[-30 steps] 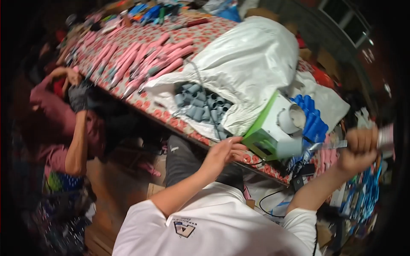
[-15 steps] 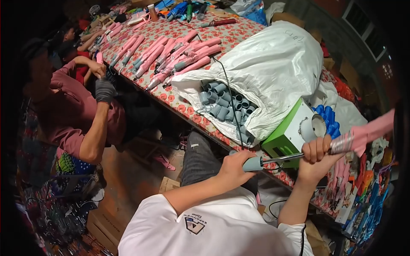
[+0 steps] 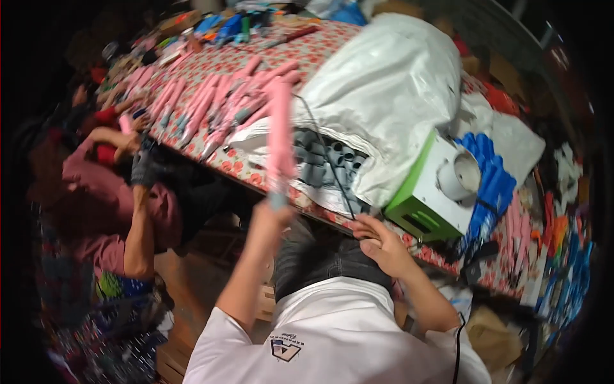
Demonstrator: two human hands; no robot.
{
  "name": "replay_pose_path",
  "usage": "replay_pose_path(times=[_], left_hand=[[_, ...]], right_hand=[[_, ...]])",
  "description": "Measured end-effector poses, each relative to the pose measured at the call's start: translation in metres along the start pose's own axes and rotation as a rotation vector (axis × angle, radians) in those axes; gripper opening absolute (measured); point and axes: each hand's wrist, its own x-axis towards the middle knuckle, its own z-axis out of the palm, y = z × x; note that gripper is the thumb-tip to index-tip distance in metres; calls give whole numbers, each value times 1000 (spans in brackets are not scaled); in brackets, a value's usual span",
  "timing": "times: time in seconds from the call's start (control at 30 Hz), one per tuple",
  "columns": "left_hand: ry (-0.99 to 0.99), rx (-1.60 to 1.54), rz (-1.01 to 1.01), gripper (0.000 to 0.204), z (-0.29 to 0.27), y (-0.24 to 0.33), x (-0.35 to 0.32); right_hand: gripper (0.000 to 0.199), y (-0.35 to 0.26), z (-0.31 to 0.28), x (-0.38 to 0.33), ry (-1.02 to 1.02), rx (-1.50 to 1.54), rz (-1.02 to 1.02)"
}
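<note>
My left hand [image 3: 271,221] is wrapped round the grey handle end of a folded pink umbrella [image 3: 279,131]. The umbrella stands nearly upright and is smeared by motion, with its pink top in front of the pile on the table. My right hand [image 3: 385,246] holds nothing, its fingers partly stretched out beside the table's front edge. Just beyond it lies the mouth of a white sack [image 3: 390,77], full of grey cup-like handles [image 3: 313,168]. A dark cord [image 3: 325,147] runs across the sack's mouth.
Many pink folded umbrellas [image 3: 208,105] lie on the flowered tablecloth [image 3: 246,168]. A green and white machine [image 3: 425,192] stands right of the sack, beside blue bundled pieces [image 3: 489,176]. At the left sits a co-worker [image 3: 121,185] with a gloved hand.
The umbrella has swung from the right side to upright in front of me, its shaft no longer showing. My right hand has let go of it and moved left.
</note>
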Motion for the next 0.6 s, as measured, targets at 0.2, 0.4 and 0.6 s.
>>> replay_pose_path(times=[0.2,0.4,0.6], left_hand=[[450,1534,442,44,-81,43,197],[-31,1227,683,33,8,-36,206],[106,1047,842,44,50,-106,183]], right_hand=[[14,-50,-92,-47,589,-541,-74],[13,-15,-192,-95,1219,-642,-167],[19,8,-350,-144,1625,-1400,-93]])
